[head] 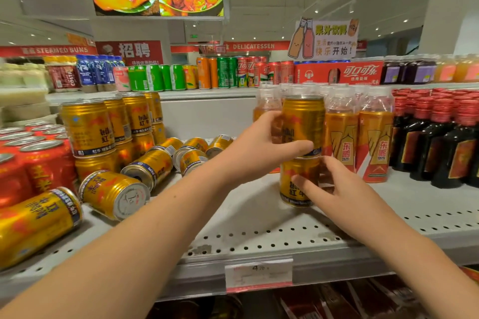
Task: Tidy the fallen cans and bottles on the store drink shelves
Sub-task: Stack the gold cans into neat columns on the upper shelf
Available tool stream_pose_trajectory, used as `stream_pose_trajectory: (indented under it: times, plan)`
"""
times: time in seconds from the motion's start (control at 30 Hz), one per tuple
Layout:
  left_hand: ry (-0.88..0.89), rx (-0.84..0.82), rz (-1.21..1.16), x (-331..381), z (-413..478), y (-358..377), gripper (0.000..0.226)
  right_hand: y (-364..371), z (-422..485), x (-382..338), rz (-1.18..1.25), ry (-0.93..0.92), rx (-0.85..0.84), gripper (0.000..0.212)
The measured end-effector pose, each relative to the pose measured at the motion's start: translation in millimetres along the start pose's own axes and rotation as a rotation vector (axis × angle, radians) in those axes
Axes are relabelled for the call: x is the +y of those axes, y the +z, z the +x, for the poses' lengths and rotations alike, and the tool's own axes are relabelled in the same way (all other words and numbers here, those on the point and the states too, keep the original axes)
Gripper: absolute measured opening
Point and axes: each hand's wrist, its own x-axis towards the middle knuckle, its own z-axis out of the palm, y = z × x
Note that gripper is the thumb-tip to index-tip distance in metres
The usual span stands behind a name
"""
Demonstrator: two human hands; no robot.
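Two gold Red Bull cans stand stacked at mid-shelf. My left hand grips the upper gold can, which sits upright on the lower gold can. My right hand holds the lower can from its right side, thumb across its front. Several gold cans lie on their sides to the left, among them a fallen can near the front and another fallen can behind it. A stack of upright gold cans stands further left.
The grey perforated shelf has a price tag on its front edge. Orange-label bottles stand right beside the stacked cans, dark bottles with red caps further right. Red cans fill the far left.
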Motion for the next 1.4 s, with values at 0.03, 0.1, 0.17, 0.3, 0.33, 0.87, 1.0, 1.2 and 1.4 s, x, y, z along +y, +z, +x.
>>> stream_pose_trajectory:
  times: [0.03, 0.1, 0.17, 0.3, 0.33, 0.87, 1.0, 1.2, 1.4]
  plan:
    - [-0.008, -0.001, 0.024, -0.4, -6.1, -6.7, 0.073, -0.7, -4.7, -2.1, -0.018, -0.005, 0.032, 0.049]
    - [-0.007, 0.05, 0.077, -2.8, -23.0, -24.7, 0.067, 0.2, -17.2, -6.2, -0.074, -0.022, 0.184, 0.064]
    - [0.003, 0.127, 0.103, -7.8, -47.2, -41.4, 0.058, 3.9, -30.6, -15.4, -0.13, -0.086, 0.344, 0.066]
    - [0.053, 0.179, 0.284, -23.1, -106.6, -72.4, 0.049, 26.5, -44.0, -55.4, -0.065, -0.296, 0.392, 0.031]
    - [0.062, 0.182, 0.339, -25.7, -120.6, -81.9, 0.046, 34.9, -43.8, -67.6, -0.027, -0.33, 0.372, 0.028]
    - [-0.086, 0.36, 1.09, -70.6, -264.7, -200.4, 0.064, 199.1, -17.9, -179.4, -0.018, -0.351, -0.005, 0.064]
    - [-0.179, 0.325, 1.206, -80.4, -272.7, -197.7, 0.069, 205.9, -7.5, -184.0, -0.17, -0.282, -0.106, 0.086]
    - [-0.165, 0.354, 1.033, -98.1, -277.1, -194.7, 0.071, 200.1, 1.4, -186.8, -0.283, -0.247, -0.06, 0.079]
    - [-0.073, 0.395, 0.698, -105.0, -272.1, -191.6, 0.068, 191.6, -15.4, -176.6, 0.04, -0.148, 0.009, 0.063]
